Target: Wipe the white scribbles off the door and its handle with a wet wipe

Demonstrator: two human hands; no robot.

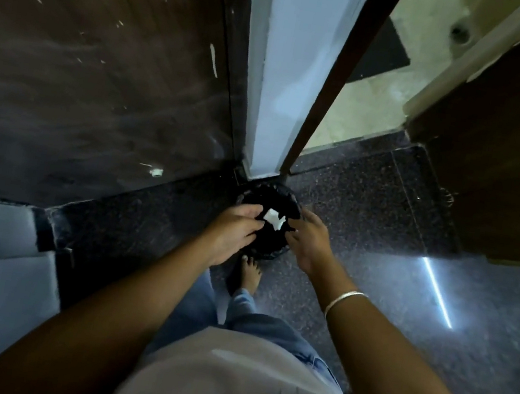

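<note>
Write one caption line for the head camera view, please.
Both hands, left and right, reach over a black bin holding a white wipe, beside the dark door.

I am standing on a dark speckled floor (368,214), a pale blue wall (286,64) rising ahead and light streaking across it at my right.

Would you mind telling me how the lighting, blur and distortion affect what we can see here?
Head view: dim overall, so the black bin shows little detail; the white wipe inside stands out. A bright streak of glare crosses the floor on the right. Wide-angle distortion slants the door and its frame. The frame's edges look soft.
</note>
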